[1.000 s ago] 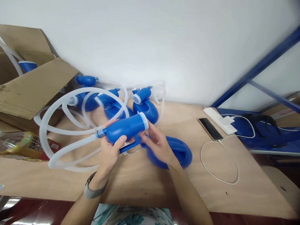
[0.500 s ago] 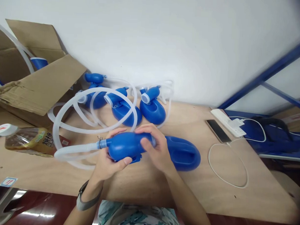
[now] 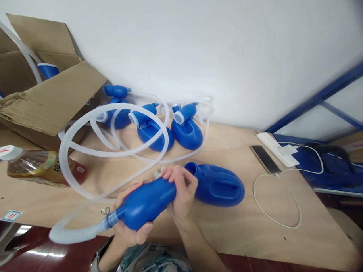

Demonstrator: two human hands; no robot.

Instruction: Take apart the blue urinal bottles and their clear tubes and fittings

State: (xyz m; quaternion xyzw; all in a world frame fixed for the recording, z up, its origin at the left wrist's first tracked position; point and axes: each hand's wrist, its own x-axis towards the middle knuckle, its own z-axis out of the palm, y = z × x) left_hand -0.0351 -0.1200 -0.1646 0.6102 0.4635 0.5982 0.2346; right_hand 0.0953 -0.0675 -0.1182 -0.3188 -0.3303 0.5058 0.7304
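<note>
A blue plastic bulb-shaped piece [image 3: 148, 202] is held tilted over the table's front part, its narrow end toward the lower left. My left hand [image 3: 127, 225] wraps round its lower left part, thumb in front. My right hand [image 3: 181, 189] grips its upper right end with bent fingers. A clear hose [image 3: 76, 235] is fixed to the narrow end by a wire clip [image 3: 107, 216] and loops up over the table. Just right of my right hand lies a blue bottle [image 3: 220, 185] on its side, its round mouth facing left.
Several blue bottles with hoses, one being this bottle [image 3: 186, 132], stand by the wall. An open cardboard box [image 3: 51, 99] and a drink bottle [image 3: 40, 166] are at left; a phone [image 3: 265, 158], power strip [image 3: 278, 149] and white cable [image 3: 255, 198] at right.
Both hands have brought the blue piece down toward me and tilted it, its hose end now lower. The mouth of the lying bottle has come into view.
</note>
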